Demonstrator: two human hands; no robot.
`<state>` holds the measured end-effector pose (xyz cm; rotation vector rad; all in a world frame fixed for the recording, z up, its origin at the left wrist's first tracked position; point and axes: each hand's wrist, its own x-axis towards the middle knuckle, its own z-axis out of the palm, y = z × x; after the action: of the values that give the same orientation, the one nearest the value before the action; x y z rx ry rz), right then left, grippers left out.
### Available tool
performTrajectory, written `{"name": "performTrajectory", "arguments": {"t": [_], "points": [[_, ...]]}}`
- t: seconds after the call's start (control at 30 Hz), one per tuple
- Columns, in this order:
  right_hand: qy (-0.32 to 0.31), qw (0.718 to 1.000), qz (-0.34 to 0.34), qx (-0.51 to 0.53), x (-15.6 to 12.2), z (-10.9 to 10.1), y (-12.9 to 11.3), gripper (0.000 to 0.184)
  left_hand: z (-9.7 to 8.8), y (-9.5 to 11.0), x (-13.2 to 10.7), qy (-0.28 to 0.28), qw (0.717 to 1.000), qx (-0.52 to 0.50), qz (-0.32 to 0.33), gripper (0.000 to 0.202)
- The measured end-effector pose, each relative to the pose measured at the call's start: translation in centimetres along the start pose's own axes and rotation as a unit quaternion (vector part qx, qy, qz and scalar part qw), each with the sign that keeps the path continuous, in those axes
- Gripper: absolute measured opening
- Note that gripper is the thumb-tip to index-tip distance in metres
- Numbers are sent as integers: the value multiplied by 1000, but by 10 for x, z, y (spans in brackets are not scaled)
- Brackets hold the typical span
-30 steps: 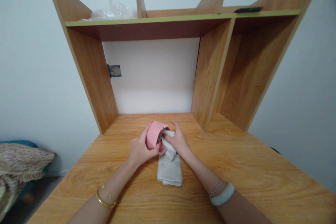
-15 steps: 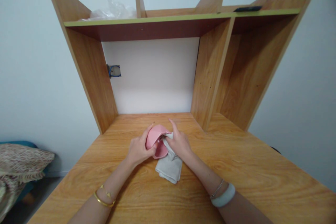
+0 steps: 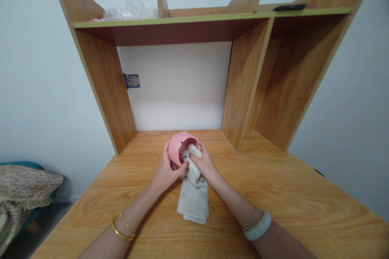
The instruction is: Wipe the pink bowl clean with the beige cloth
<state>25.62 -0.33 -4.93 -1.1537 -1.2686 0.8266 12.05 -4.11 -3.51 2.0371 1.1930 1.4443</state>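
A pink hollow container (image 3: pixel 175 148), shaped like a small pot, is tilted with its opening toward me. My left hand (image 3: pixel 166 172) is wrapped round its left side, the thumb at the lower rim. A pale grey cloth (image 3: pixel 193 200) is partly tucked into the opening, and the rest hangs down in front over the desk. My right hand (image 3: pixel 205 164) is closed on the cloth at the right side of the opening, its thumb pressed on the fabric. Some of its fingers are hidden behind the cloth and the container's rim.
The wooden desk (image 3: pixel 258 202) carries a shelf unit (image 3: pixel 188 20) at its back. Clear plastic wrapping (image 3: pixel 130 11) and a flat black object (image 3: pixel 289 7) lie on the upper shelf. An uncovered wall box with blue wire (image 3: pixel 133 81) is at back left. A patterned cloth (image 3: pixel 27 184) lies at far left.
The pink container has been raised and turned so its opening faces me more. The cloth sits further inside it and hangs straighter. Both hands stay on their things.
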Motion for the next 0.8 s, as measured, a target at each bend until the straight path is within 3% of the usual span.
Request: {"name": "performTrajectory", "arguments": {"t": [0.1,0.23,0.4,0.47,0.6,0.8], "points": [[-1,997,61,-53,1,0,0,59,-6,4,1,-2,997,64,-30,81],[9,980,36,-198,0,-11,-10,70,-12,11,0,-37,988,142,-39,78],[36,909,-18,-415,-6,-24,-27,74,-13,14,-1,-74,983,163,-43,77],[43,892,-49,-448,-8,-26,-30,75,-10,10,0,-59,988,132,-58,74],[39,892,-114,-437,-8,-28,-31,68,-4,-3,5,7,995,34,-91,61],[62,906,-93,-409,2,-34,-23,47,-4,-21,12,103,972,-107,-183,32]]}}
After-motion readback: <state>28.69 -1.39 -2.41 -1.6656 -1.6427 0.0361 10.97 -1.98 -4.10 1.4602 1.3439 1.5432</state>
